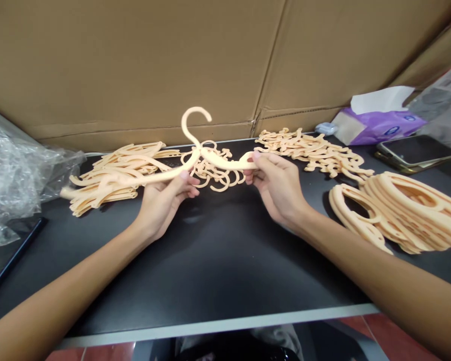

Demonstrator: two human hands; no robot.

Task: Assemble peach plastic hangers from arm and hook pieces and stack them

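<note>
A cream plastic clothes hanger (215,159) is held up above the table, its hook pointing upward. My left hand (161,203) is closed on the hanger's left arm, thumb on top, and that arm reaches out over a pile of long cream strips (135,155). My right hand (280,185) pinches the right end of the hanger between thumb and fingers. Behind the hanger, between my hands, lies a heap of loose cream hooks (220,175). Whether the hanger's right end is one piece or joined parts is hidden by my fingers.
Small cream pieces (311,150) lie at the back right. Flat cream parts with oval openings (402,213) are stacked at the right. A purple tissue pack (383,124) and a phone (419,150) stand beyond. Clear plastic wrap (18,175) covers the left; cardboard (135,65) walls the back.
</note>
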